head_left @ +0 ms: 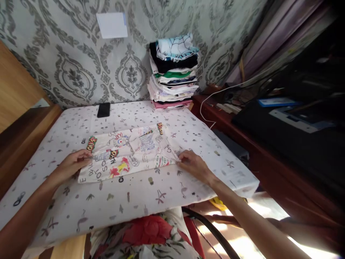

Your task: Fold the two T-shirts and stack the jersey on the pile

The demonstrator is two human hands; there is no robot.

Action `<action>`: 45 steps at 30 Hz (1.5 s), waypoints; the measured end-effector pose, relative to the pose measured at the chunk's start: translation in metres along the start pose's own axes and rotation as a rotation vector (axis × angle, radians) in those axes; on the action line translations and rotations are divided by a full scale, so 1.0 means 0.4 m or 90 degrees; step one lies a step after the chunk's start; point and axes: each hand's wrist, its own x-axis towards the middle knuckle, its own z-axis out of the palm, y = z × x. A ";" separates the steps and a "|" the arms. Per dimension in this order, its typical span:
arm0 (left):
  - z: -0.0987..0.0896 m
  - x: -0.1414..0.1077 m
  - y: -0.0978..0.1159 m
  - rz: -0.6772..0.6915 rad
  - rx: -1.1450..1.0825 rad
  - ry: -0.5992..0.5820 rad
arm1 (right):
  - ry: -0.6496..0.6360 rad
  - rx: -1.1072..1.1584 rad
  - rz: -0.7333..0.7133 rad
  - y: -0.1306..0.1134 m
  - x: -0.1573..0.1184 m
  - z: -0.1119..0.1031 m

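A white garment (142,151) with colourful printed lettering and drawings lies folded lengthwise on the cloth-covered table (140,190). My left hand (77,162) pinches its left end between thumb and fingers. At the opposite end, my right hand (192,163) grips the lower right corner, fingers closed on the fabric. The cloth lies mostly flat, with some creases near its middle.
Folded clothes (174,79) stand in a tall stack at the table's back right. A black phone (104,110) lies near the back left edge. Right of the table is a dark red desk (258,162) with a white cable (201,108). Patterned wallpaper is behind.
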 end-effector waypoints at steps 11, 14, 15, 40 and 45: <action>0.203 0.169 0.270 0.303 0.254 -0.028 | 0.096 0.045 0.008 0.005 -0.028 0.033; 0.289 0.240 0.309 0.306 0.284 -0.024 | 0.112 0.045 0.018 0.012 -0.034 0.036; 0.309 0.258 0.314 0.299 0.289 -0.022 | 0.113 0.042 0.019 0.015 -0.034 0.036; 0.370 0.394 0.350 0.236 0.090 -0.163 | 0.085 -0.064 0.119 0.016 0.023 0.019; 0.361 0.381 0.342 0.268 0.058 -0.160 | 0.073 0.071 0.089 0.021 0.011 -0.015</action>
